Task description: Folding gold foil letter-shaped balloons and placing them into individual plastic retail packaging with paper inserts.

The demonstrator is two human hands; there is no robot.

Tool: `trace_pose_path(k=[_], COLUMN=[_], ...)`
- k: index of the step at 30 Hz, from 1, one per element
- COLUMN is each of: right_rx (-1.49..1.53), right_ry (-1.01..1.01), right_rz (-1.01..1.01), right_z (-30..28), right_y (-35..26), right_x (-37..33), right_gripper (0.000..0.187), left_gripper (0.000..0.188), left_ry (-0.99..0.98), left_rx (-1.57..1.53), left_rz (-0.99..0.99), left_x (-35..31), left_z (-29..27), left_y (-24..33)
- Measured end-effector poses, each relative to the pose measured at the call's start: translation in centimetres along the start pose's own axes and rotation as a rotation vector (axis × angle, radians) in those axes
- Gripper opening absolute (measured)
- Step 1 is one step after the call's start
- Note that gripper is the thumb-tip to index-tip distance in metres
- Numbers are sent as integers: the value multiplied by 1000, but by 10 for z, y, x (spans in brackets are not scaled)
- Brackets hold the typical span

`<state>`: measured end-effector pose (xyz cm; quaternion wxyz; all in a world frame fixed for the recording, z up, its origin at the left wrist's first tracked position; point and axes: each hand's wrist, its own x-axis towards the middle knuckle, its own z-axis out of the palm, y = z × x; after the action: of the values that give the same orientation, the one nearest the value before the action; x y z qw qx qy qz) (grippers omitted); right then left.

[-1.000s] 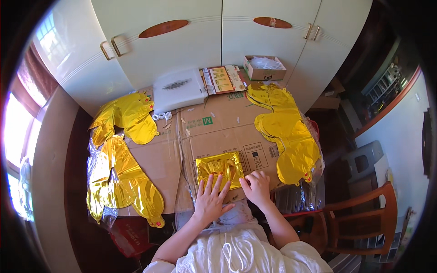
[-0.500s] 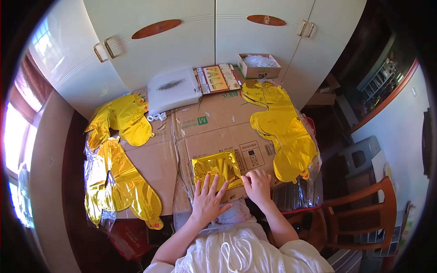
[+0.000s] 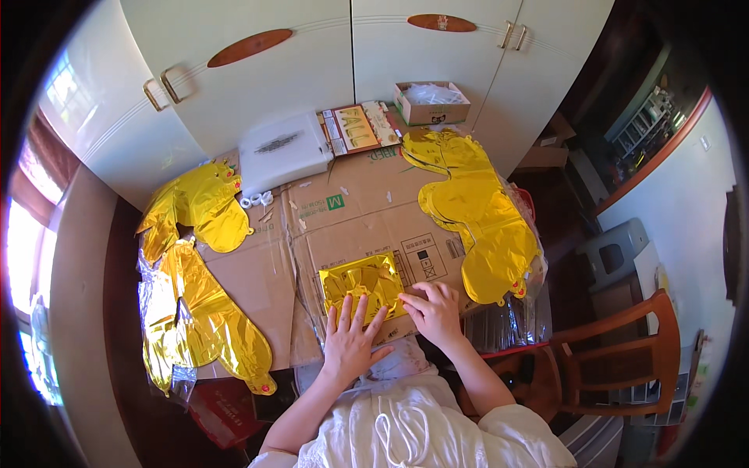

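A gold foil balloon (image 3: 360, 274), folded into a flat rectangle, lies on the cardboard close to the table's near edge. My left hand (image 3: 351, 342) rests on its near side, open, with fingers spread and palm down. At its right edge, my right hand (image 3: 437, 316) has its fingers curled, the thumb and forefinger pinching the corner of the foil. Several unfolded, flat gold foil balloons spread out on the left (image 3: 204, 320) and in a pile on the right (image 3: 488, 226).
Cardboard (image 3: 351, 222) covers the table. Small white rings (image 3: 256, 200), a white plastic-wrapped stack (image 3: 285, 152), a printed package (image 3: 359, 129) and a box of clear plastic pieces (image 3: 431, 113) sit toward the back. A wooden chair (image 3: 667, 351) stands at right, cabinets (image 3: 273, 86) behind.
My right hand has shifted slightly and its forefinger and thumb now close at the foil's right edge. My left hand stays flat on the foil. The whole view has shifted a little.
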<state>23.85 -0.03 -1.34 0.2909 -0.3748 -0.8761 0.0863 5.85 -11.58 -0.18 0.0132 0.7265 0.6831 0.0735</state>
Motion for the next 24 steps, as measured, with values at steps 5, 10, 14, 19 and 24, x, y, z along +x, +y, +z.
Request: trace_pose_path(k=[5, 10, 14, 19, 24], right_rx=[0, 34, 3, 38, 9], right_ry=[15, 44, -107, -250, -298], right_rz=[-8, -221, -477, -402, -549], right_z=[-1, -13, -2, 0, 3], right_y=[5, -7, -5, -1, -16], right_x=[0, 20, 22, 22, 57], right_gripper=[24, 26, 26, 32, 45], left_gripper=[77, 79, 80, 81, 76], left_ry=[3, -1, -2, 13, 12], left_rx=[-5, 10, 19, 9, 21], left_rz=[2, -4, -4, -7, -3], left_x=[0, -1, 0, -2, -4], left_z=[-1, 0, 1, 1, 5], left_y=[0, 0, 1, -1, -4])
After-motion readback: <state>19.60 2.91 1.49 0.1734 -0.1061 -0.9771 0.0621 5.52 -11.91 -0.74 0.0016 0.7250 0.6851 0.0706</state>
